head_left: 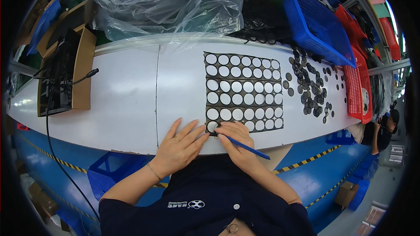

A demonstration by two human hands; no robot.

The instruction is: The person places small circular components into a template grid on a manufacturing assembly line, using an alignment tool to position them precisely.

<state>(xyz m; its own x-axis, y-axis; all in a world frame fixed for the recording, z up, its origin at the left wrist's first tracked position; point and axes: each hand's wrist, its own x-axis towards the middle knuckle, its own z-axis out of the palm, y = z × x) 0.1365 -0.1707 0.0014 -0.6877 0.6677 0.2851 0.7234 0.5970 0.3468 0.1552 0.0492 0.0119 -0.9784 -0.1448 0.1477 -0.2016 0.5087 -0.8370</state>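
Note:
A dark sheet with rows of round holes [236, 107] lies on the white table, with white showing in each circle. My left hand [180, 147] rests flat on the tabletop, fingers stretched out, its fingertips by the sheet's near left corner. Over that same corner my right hand [237, 142] is closed around a slim blue tool [249, 147], shaped like a pen or tweezers, whose back end points to the lower right. The right fingertips are at the first circle of the nearest row; a small dark bit shows beside them, too small to make out.
Loose dark discs [309, 85] are scattered right of the sheet. Past them stand a blue basket [321, 30] and a red basket [359, 91]. A cardboard box [83, 70] with black cables is at the left; clear plastic [170, 6] lies along the far edge. Another person [385, 126] is at far right.

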